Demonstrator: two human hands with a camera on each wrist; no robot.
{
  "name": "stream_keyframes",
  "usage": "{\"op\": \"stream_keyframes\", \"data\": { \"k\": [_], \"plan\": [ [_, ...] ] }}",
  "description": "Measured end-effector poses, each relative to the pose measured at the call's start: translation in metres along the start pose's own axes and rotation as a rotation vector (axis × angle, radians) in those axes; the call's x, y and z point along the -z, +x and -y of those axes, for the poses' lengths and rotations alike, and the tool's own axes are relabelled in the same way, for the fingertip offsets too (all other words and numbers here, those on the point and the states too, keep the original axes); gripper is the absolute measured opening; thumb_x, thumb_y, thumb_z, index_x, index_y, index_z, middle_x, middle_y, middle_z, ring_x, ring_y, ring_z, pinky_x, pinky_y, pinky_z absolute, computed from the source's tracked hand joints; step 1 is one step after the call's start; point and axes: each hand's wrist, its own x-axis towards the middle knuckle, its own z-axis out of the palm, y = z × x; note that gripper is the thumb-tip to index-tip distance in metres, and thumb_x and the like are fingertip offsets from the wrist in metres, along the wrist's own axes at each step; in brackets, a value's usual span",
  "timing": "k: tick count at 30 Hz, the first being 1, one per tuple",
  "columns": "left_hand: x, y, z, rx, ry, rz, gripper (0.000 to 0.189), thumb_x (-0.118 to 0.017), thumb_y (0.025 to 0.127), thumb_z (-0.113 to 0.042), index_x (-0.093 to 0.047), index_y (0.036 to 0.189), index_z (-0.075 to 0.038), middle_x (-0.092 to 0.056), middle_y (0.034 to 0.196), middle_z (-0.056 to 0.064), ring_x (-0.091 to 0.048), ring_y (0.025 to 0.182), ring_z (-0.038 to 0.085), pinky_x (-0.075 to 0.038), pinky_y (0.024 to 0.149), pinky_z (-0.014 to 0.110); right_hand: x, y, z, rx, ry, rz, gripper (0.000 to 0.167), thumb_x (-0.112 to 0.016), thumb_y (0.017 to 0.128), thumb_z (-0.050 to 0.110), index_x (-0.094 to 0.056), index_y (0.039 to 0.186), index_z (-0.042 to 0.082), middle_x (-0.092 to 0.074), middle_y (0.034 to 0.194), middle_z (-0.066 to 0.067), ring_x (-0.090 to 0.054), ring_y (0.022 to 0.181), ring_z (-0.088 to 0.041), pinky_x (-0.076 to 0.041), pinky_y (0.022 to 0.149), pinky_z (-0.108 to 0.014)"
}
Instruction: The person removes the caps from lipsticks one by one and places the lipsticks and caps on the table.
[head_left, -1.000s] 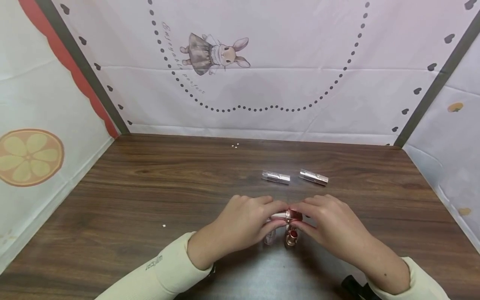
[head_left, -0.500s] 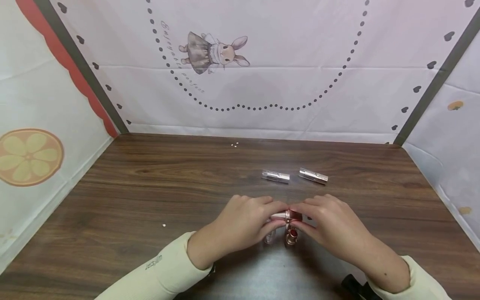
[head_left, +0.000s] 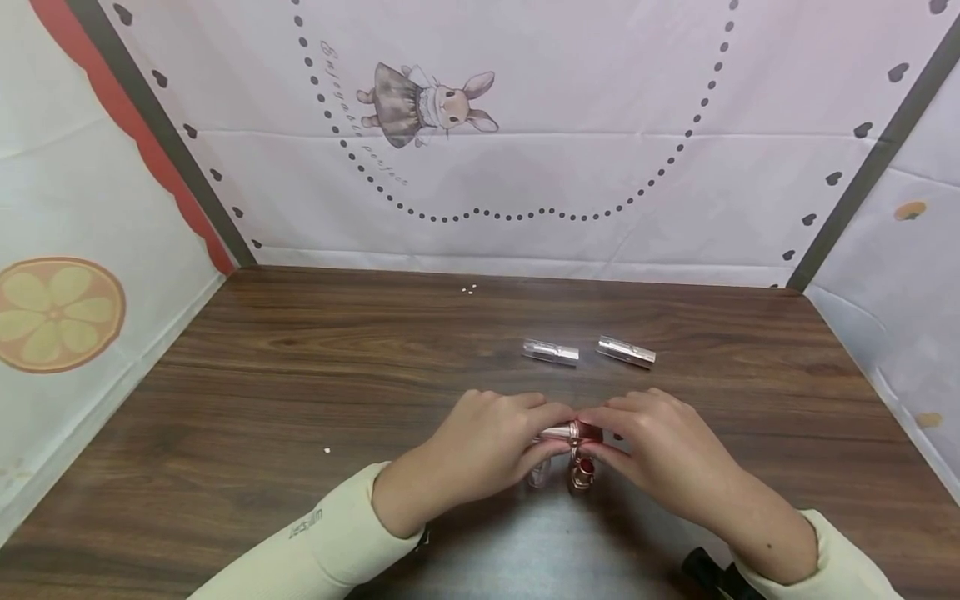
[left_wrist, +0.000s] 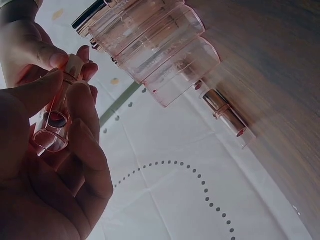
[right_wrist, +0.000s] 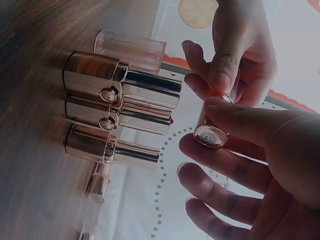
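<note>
Lipstick (head_left: pixel 572 431) in a clear cap (left_wrist: pixel 51 137) is held above the desk (head_left: pixel 300 375): the left hand (head_left: pixel 487 446) grips its capped end, the right hand (head_left: pixel 656 437) pinches its gold base (right_wrist: pixel 212 136). Three gold tubes (right_wrist: pixel 145 117) and a loose cap (right_wrist: pixel 132 50) stand upright nearby; two silvery tubes (head_left: pixel 551 352) lie farther back.
</note>
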Motion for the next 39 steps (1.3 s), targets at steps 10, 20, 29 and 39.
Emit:
{"op": "stream_keyframes", "data": {
  "k": [10, 20, 29, 39],
  "plan": [
    [0.0010, 0.0002, 0.0012, -0.003, 0.008, -0.012, 0.028, -0.067, 0.094, -0.042, -0.071, 0.116, -0.025, -0.068, 0.084, -0.013, -0.049, 0.055, 0.000, -0.034, 0.044, 0.019, 0.0000, 0.0008, -0.0010, -0.005, 0.006, 0.000, 0.027, -0.085, 0.078, 0.027, -0.078, 0.104, 0.022, -0.073, 0.085, 0.012, -0.064, 0.073, -0.005, -0.052, 0.068, -0.034],
    [0.0002, 0.0004, -0.0005, 0.015, -0.004, -0.030, 0.025, -0.069, 0.093, -0.041, -0.071, 0.112, -0.026, -0.066, 0.080, -0.015, -0.045, 0.052, -0.002, -0.030, 0.044, 0.018, 0.0003, 0.0000, 0.0012, -0.006, 0.007, 0.001, 0.025, -0.086, 0.078, 0.027, -0.076, 0.101, 0.023, -0.072, 0.086, 0.014, -0.064, 0.076, -0.005, -0.053, 0.074, -0.036],
    [-0.0008, 0.0002, -0.0011, 0.025, 0.006, -0.031, 0.023, -0.069, 0.093, -0.041, -0.070, 0.110, -0.026, -0.065, 0.075, -0.016, -0.044, 0.050, -0.002, -0.029, 0.043, 0.018, 0.0006, 0.0003, 0.0019, -0.014, 0.003, 0.006, 0.023, -0.085, 0.079, 0.027, -0.076, 0.100, 0.024, -0.069, 0.083, 0.016, -0.060, 0.074, -0.002, -0.052, 0.072, -0.035],
    [0.0020, -0.0002, -0.0023, 0.021, 0.024, -0.048, 0.023, -0.070, 0.091, -0.041, -0.068, 0.107, -0.025, -0.064, 0.072, -0.015, -0.042, 0.049, -0.001, -0.029, 0.043, 0.019, 0.0009, 0.0012, 0.0034, 0.019, -0.009, -0.042, 0.024, -0.087, 0.077, 0.026, -0.075, 0.098, 0.025, -0.066, 0.081, 0.017, -0.060, 0.072, -0.002, -0.053, 0.074, -0.036]
  ]
}}
